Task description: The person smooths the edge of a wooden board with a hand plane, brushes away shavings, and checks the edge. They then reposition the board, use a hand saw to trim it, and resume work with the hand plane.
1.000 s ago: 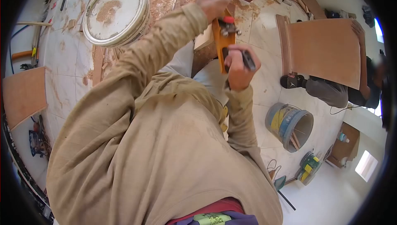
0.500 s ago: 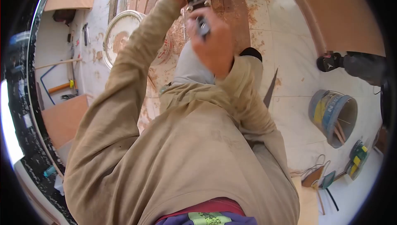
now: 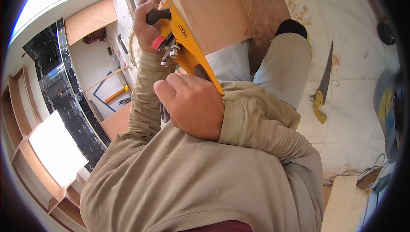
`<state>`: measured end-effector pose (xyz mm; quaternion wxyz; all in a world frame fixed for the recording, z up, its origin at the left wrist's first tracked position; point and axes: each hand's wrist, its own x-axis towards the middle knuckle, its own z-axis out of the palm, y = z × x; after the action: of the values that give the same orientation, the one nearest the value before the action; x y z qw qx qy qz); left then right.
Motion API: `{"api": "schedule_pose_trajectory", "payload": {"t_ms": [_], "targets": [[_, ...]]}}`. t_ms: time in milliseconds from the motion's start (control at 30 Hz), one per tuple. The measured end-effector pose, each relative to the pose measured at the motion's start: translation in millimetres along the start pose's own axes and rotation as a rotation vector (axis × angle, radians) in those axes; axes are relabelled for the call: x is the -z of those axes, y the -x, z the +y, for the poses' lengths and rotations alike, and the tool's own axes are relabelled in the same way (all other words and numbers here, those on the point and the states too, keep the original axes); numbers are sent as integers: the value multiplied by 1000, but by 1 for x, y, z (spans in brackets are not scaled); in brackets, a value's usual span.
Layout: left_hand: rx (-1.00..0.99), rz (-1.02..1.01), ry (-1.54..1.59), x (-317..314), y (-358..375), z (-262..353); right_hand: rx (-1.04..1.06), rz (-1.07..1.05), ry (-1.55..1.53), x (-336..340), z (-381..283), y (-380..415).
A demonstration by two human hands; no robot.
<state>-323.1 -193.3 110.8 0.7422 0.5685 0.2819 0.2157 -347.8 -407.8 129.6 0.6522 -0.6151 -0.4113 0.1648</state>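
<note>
Presently, in the head view, the right hand (image 3: 192, 106) bends at the wrist, knuckles up, and is clamped on the rear handle of the yellow-orange metal hand plane (image 3: 188, 40). The left hand (image 3: 147, 25), apart from it, is open with two fingers raised, beside the black round front knob (image 3: 157, 16). The plane is slanted alongside the flat brown wooden board (image 3: 209, 14); contact I cannot tell.
</note>
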Motion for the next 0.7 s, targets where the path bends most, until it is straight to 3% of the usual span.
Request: {"api": "schedule_pose_trajectory", "payload": {"t_ms": [167,200,233,300,367,400,500,600,700], "targets": [[-26,8,-78,-6,-1,-8,-4,108,16,13,1,-6],[-146,36,-77,-26,3,-7,7,136,36,16,2,-8],[-364,-54,-355,14,-17,-27,-42,140,38,20,1,-8],[-74,97,45,-24,-6,-13,-142,137,49,29,-3,-6],[-76,118,156,-44,8,-7,-234,138,17,34,-7,-1],[-126,-75,120,-27,5,-19,-288,147,6,37,-10,4],[-221,220,-97,-50,73,-38,-237,104,144,49,-29,65],[-220,146,33,-49,106,-55,-90,118,175,48,-27,91],[-170,128,-9,-46,67,-24,-186,162,103,39,-17,57]]}}
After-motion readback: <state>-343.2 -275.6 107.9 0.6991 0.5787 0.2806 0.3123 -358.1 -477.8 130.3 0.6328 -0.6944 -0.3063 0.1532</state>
